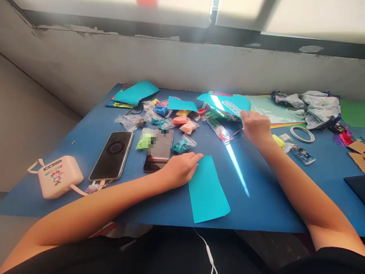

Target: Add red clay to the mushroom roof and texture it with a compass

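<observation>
A bright blue sheet of paper (209, 194) lies near the table's front edge, one lower corner rounded. At its upper left edge is my left hand (182, 168), fingers closed together over the paper's border. Farther back on the right, my right hand (256, 126) is curled closed beside a larger blue paper piece (208, 99) and a clear printed strip (231, 108). A thin dark line shows below its fingertips; what the fingers hold is hidden. A clear package (219, 130) lies left of this hand.
Two phones (112, 156) (159, 150) and a pink power bank (60, 177) lie on the left. Behind them are several bagged clay lumps (180, 120). On the right are a tape roll (302, 134), a crumpled cloth pouch (316, 108) and coloured sheets (264, 110). A wall borders the table's back.
</observation>
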`<state>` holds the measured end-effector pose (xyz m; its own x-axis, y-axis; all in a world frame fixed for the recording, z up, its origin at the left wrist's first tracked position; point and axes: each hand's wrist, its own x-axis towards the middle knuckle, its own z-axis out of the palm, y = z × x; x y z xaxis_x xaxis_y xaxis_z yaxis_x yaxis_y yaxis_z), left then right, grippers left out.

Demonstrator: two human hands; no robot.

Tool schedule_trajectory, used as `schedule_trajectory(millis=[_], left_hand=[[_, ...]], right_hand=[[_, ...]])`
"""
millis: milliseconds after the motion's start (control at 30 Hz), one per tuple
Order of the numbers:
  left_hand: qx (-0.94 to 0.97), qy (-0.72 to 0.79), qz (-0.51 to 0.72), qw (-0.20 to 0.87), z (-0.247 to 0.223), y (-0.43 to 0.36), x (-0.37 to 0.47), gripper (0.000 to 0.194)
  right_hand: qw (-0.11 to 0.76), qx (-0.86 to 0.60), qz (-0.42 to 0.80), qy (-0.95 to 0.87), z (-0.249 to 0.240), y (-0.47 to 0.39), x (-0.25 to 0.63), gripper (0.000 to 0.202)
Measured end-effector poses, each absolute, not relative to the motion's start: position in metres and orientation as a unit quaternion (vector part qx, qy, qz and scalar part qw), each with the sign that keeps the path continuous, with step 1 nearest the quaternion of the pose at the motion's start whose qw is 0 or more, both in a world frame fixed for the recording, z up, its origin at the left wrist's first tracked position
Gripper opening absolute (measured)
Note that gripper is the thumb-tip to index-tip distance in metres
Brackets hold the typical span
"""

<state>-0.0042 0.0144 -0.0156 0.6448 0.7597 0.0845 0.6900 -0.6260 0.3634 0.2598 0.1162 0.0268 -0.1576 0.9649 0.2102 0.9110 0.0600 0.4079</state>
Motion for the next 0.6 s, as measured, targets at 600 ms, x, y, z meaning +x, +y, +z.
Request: schedule_trajectory(millis=[600], left_hand=[[0.919, 0.320, 0.191, -0.133, 0.025, 0.079, 0.047, 0.052]], right_hand=[[-0.149, 0.311, 0.416, 0.842, 0.022, 0.031, 0.289, 0.018]])
